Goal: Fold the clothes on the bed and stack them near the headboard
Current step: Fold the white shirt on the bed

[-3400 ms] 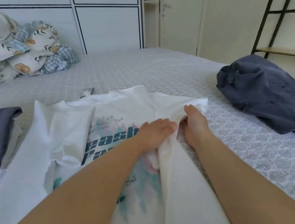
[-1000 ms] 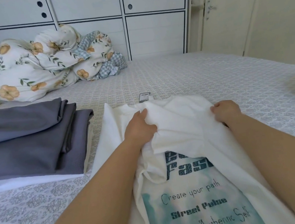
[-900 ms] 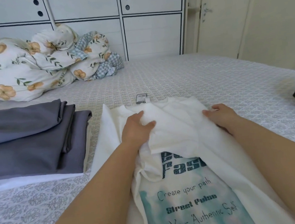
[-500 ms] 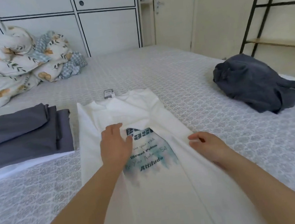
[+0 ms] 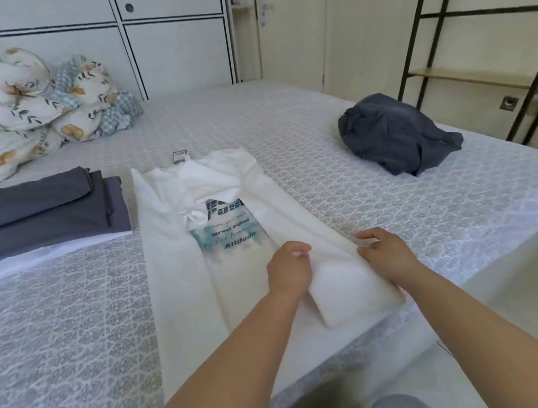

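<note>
A white printed T-shirt (image 5: 178, 249) lies lengthwise on the bed (image 5: 322, 150), both sides folded inward into a long strip. My left hand (image 5: 288, 269) and my right hand (image 5: 383, 252) each pinch the shirt's right-hand folded panel near its hem end, by the bed's near edge. A stack of folded grey clothes (image 5: 38, 211) sits to the left of the shirt. An unfolded dark grey garment (image 5: 394, 134) lies bunched at the right side of the bed.
A floral duvet and pillows (image 5: 21, 105) are heaped at the far left against white cupboards. A small black tag (image 5: 179, 156) lies just beyond the shirt's collar. A black metal shelf frame (image 5: 491, 41) stands at the right, beyond the bed's edge.
Both hands have moved from the shirt's collar end down to its hem end. The left hand, flat on the print half a second ago, now pinches the fabric beside the right hand.
</note>
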